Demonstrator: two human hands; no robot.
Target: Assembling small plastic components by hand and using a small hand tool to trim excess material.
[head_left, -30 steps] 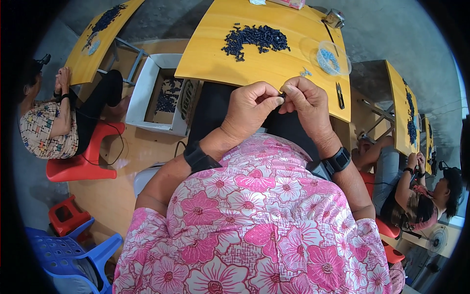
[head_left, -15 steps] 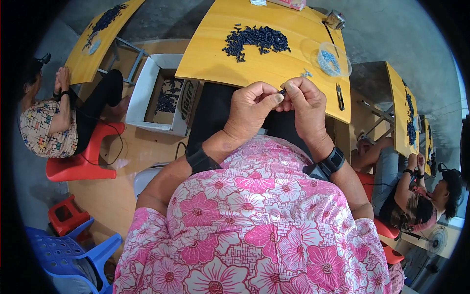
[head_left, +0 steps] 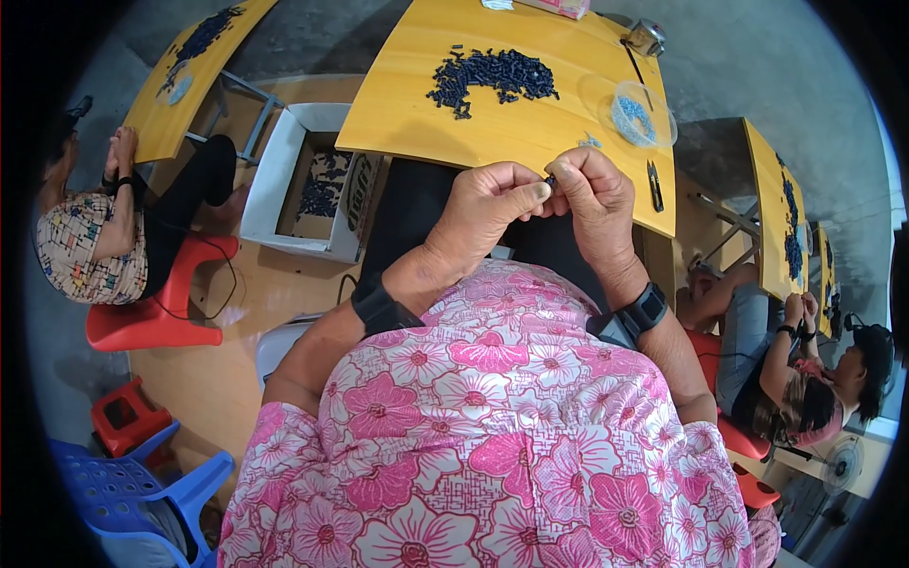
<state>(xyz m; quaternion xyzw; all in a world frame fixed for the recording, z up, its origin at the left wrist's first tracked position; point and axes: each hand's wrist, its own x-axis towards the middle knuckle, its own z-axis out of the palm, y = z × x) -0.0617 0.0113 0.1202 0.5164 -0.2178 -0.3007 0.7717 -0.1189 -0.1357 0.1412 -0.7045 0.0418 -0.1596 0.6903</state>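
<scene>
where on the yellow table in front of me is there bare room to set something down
Bare wood lies on the yellow wooden table left of the pile of small dark parts, and between that pile and your hands. The right end is crowded: clear round plastic dish, black cutters.

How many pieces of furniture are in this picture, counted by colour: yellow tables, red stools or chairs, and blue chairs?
Yellow tables: 4 (the near table, one upper left, two at right)
Red stools or chairs: 3 (a red stool, a small one, one at right)
Blue chairs: 1 (a blue chair)
Total: 8
</scene>
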